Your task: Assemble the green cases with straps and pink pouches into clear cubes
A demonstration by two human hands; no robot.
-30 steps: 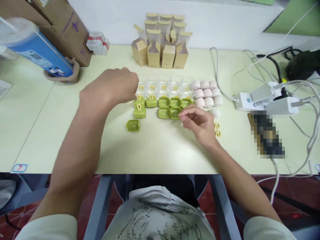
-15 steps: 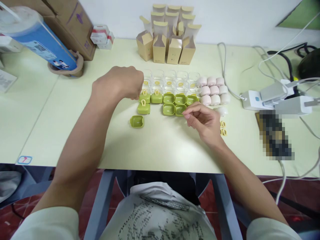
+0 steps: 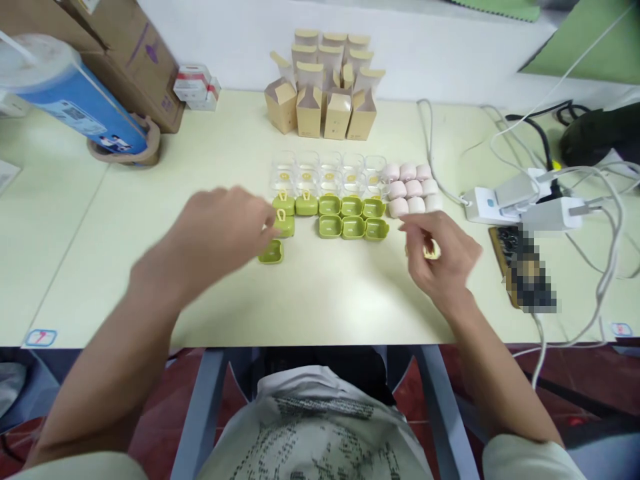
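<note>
My left hand [image 3: 205, 233] is curled, its fingertips close together at the front looped piece; contact, and whether anything is held, I cannot tell. Just in front of that piece lies one green tray [image 3: 271, 252], partly hidden by my fingers. Three green looped pieces [image 3: 307, 205] sit beside it on the table [image 3: 300, 300]. Six more green trays [image 3: 353, 227] stand in two rows to their right, hollow side up. Next come the pink pieces [image 3: 414, 189], then the yellow loops [image 3: 432, 250], seen through the gap between thumb and fingers of my right hand [image 3: 447, 250]; its grip I cannot tell. Step in hand, as judged: fitting loops to green pieces. The next move calls for a fine pinch on one loop.
</note>
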